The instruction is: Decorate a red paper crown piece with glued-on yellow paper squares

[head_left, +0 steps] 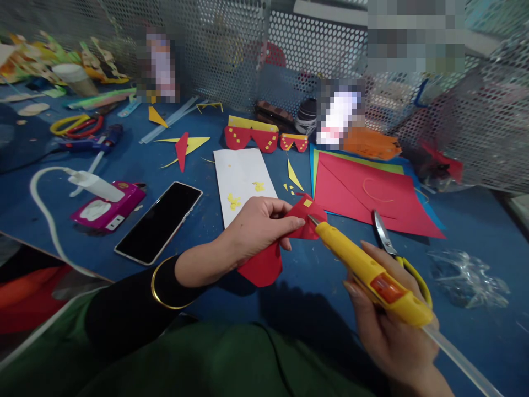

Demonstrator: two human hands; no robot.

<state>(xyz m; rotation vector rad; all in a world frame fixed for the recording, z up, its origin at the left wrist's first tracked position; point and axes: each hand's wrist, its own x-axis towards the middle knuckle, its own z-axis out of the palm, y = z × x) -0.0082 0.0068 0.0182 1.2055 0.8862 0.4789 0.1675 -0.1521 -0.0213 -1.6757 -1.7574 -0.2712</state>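
Note:
Between the thumb and fingers of my left hand (256, 223) is a red paper cutout (264, 266) with a small yellow square (308, 203) near its far edge. My right hand (384, 320) is wrapped around a yellow hot glue gun (355, 248), a clear glue stick (463, 355) sticking out of its rear. The gun's metal nozzle points at the red cutout, close to my left thumb; I cannot tell whether it touches. Behind my left hand lies a white card (243, 171) bearing small yellow paper bits (233, 202).
Scissors (383, 232) lie beside my right hand, near red paper sheets (372, 193). Crumpled clear plastic (469, 278) is at the right. A phone (159, 223) and a pink power socket (109, 204) lie left. Two red mask-shaped cutouts (251, 139) stand behind, before a mesh partition (318, 44).

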